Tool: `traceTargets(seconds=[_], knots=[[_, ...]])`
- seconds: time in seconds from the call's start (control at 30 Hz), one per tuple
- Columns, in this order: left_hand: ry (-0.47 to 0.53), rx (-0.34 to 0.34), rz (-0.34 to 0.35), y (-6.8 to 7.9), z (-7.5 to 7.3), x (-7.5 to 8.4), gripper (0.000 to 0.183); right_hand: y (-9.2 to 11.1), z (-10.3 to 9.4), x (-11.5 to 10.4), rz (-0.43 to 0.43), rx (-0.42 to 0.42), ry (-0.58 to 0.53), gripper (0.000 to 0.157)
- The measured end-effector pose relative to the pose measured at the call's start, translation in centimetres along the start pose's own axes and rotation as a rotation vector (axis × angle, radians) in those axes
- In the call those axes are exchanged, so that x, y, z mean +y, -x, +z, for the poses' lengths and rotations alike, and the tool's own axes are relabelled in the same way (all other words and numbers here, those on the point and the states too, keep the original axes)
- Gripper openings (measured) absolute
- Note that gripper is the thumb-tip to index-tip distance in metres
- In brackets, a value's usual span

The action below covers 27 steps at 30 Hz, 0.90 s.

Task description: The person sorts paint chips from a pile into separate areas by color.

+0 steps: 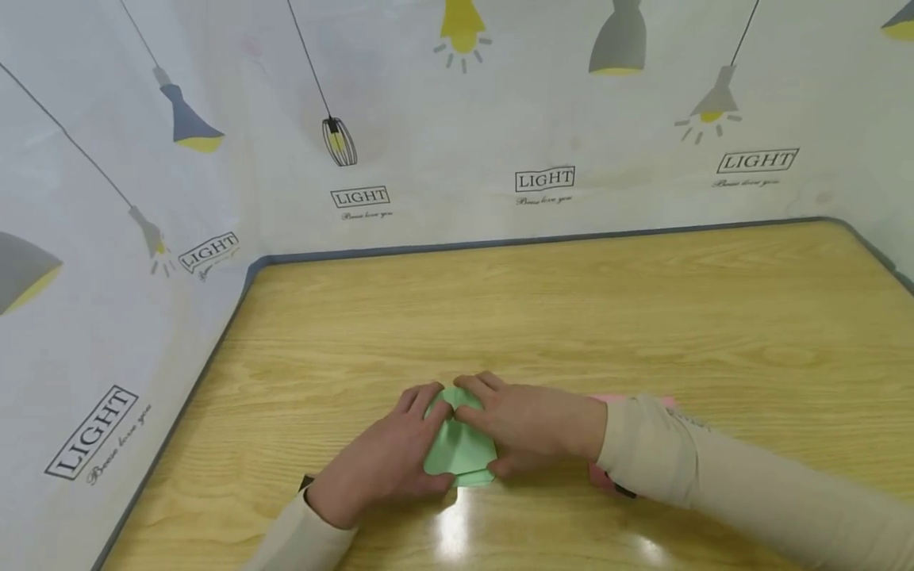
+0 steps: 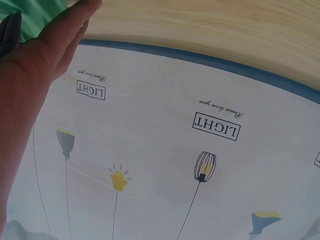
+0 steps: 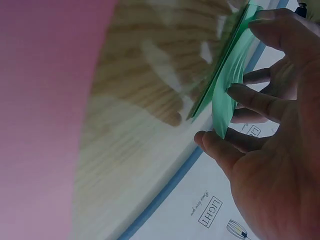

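A sheet of green paper (image 1: 459, 448), folded, lies over the wooden table between both hands in the head view. My left hand (image 1: 389, 456) holds its left side, thumb at the near corner and fingers along the far part. On the opposite side, my right hand (image 1: 531, 420) grips the paper, its thumb by the near right corner. Seen from the right wrist, the green paper (image 3: 227, 92) bows upward in layers, with the fingertips on its edge. Only a corner of the green paper (image 2: 37, 15) shows beside the left hand (image 2: 35, 65) in the left wrist view.
Pink paper (image 3: 45, 120) lies to the right, mostly hidden beneath the right forearm in the head view. The wooden tabletop (image 1: 543, 309) ends in a blue border against a white backdrop (image 1: 443, 119) printed with lamps.
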State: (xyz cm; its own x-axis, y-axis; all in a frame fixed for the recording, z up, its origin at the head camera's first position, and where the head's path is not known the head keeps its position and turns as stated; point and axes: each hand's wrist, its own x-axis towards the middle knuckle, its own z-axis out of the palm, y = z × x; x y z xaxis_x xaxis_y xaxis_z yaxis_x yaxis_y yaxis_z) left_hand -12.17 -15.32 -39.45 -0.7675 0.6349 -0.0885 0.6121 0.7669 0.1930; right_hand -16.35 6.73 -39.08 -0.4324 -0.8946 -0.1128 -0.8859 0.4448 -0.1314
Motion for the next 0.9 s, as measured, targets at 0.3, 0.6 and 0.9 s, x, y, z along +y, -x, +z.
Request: traceTargets(seconds=[0.3,0.6,0.9], knots=[[0.012,-0.021,0.012,-0.2,0.2,-0.3,0.056,0.1,0.6,-0.1,0.022,-0.005,0.009,0.064],[-0.012,0.009,0.032,-0.5,0.5,-0.6,0.046,0.3,0.4,-0.2,0.048,-0.060,0.029,0.062],[-0.121,0.238,-0.032,-2.5,-0.1,-1.5,0.026,1.5,0.0,2.0,0.080,0.094,0.050,0.068]])
